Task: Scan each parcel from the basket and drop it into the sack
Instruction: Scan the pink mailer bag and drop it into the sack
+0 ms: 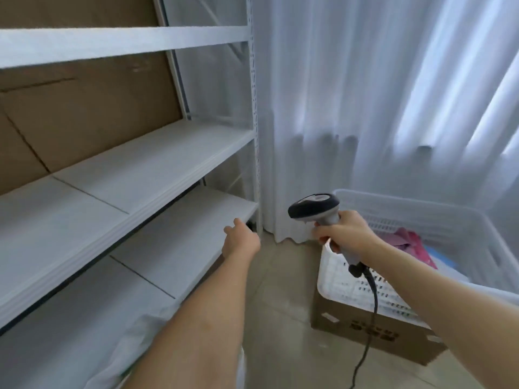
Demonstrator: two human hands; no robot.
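Observation:
My right hand [346,234] grips the handle of a grey and black barcode scanner [314,207], whose head points left and whose black cable [372,307] hangs toward the floor. Behind it a white plastic basket [421,217] sits on a cardboard box [365,332] and holds a pink parcel [412,242] and a blue one [438,255]. My left hand [241,240] reaches forward beside the lower shelf's corner, fingers pointing away, with nothing seen in it. White sack-like fabric [126,349] lies at the bottom left under my left arm.
A white metal shelving rack [157,161] with bare boards fills the left, backed by brown cardboard [84,108]. White curtains [365,108] hang behind the basket. Beige floor tiles [280,318] lie between rack and box.

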